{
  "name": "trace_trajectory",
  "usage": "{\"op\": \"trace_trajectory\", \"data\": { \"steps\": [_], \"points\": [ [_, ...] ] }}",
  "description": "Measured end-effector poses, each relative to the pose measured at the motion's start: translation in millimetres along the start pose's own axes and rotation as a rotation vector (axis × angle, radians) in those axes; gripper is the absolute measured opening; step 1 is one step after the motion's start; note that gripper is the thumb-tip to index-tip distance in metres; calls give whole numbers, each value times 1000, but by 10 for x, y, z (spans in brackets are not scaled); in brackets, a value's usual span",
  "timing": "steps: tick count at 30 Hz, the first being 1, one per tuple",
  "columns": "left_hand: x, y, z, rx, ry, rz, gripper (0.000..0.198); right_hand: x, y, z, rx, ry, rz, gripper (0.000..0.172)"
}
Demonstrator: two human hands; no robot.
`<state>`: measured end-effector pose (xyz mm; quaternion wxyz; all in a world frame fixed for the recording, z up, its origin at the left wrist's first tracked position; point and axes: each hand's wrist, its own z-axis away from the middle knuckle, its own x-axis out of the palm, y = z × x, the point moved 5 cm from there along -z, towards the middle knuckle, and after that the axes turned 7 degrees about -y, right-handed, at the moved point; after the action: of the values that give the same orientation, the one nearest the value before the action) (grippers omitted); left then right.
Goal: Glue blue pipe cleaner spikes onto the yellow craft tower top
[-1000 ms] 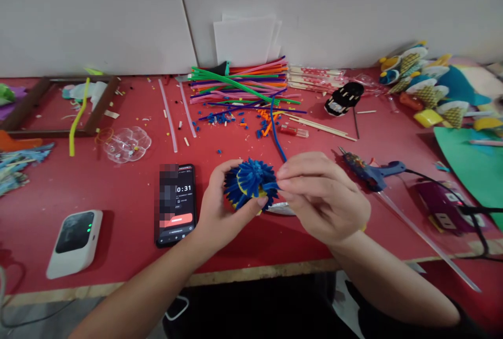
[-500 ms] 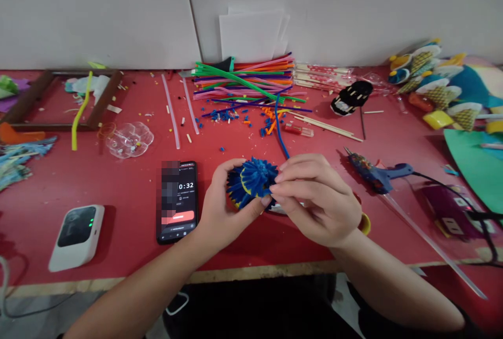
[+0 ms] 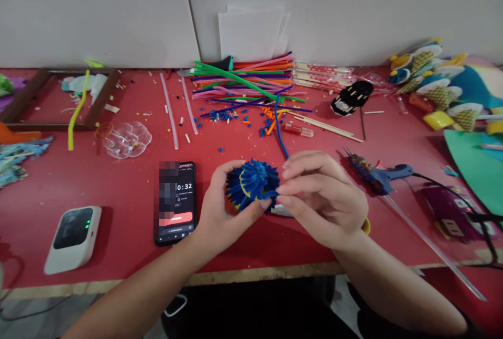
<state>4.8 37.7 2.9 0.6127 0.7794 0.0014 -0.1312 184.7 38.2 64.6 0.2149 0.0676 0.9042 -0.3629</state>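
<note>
My left hand (image 3: 222, 208) is wrapped round a blue, fuzzy, pleated craft piece (image 3: 255, 176) with yellow edging, its thumb pressing the lower side. The piece looks made of pipe cleaners and is held above the table near the front edge. At its right side, the fingertips of my right hand (image 3: 324, 197) pinch the end of a short blue strip (image 3: 271, 193) that comes out of the piece. A long blue pipe cleaner (image 3: 280, 132) runs down behind my right hand, where its lower end is hidden. Something whitish beneath the hands is mostly covered.
A phone (image 3: 178, 192) and a white device (image 3: 74, 238) lie to the left. On the right are a glue gun (image 3: 373, 174) and its cord. Behind the hands lie pipe cleaners (image 3: 243, 79), wooden sticks (image 3: 326, 127), a clear tray (image 3: 128, 140) and a black figure (image 3: 351, 99).
My right hand has moved slightly to the right, away from the craft piece, drawing the blue strip outward. My left hand holds the piece in nearly the same place.
</note>
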Motion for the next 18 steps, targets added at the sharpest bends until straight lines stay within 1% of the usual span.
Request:
{"op": "trace_trajectory", "data": {
  "steps": [3, 5, 7, 9, 10, 11, 12, 13, 14, 15, 16, 18],
  "points": [
    [1, -30, -3, -40, 36, 69, 58, -32, -10, 0, -26, 13, -50, 15],
    [-9, -55, -10, -69, 81, 120, 57, -58, 7, 1, -17, 21, -67, 15],
    [-36, -92, -22, -105, 145, 170, 56, -101, 73, 3, 23, 53, -42, 13],
    [-89, -138, -35, -125, 245, 226, 55, -134, 214, 6, 126, 82, 30, 10],
    [-121, -163, -41, -130, 301, 255, 56, -119, 305, 6, 196, 46, 89, 9],
    [-154, -188, -44, -129, 358, 278, 57, -79, 399, 7, 269, -32, 157, 9],
    [-184, -211, -44, -128, 408, 295, 58, -15, 486, 14, 330, -148, 224, 11],
    [-205, -230, -46, -124, 438, 302, 59, 64, 552, 30, 364, -295, 295, 15],
    [-220, -243, -46, -111, 456, 299, 60, 117, 590, 52, 378, -396, 337, 17],
    [-227, -251, -45, -97, 460, 292, 61, 142, 602, 78, 379, -463, 365, 19],
    [-221, -261, -46, -91, 444, 292, 60, 128, 595, 110, 375, -496, 391, 22],
    [-200, -277, -41, -82, 406, 307, 58, -35, 564, 207, 378, -508, 466, 34]
  ]
}}
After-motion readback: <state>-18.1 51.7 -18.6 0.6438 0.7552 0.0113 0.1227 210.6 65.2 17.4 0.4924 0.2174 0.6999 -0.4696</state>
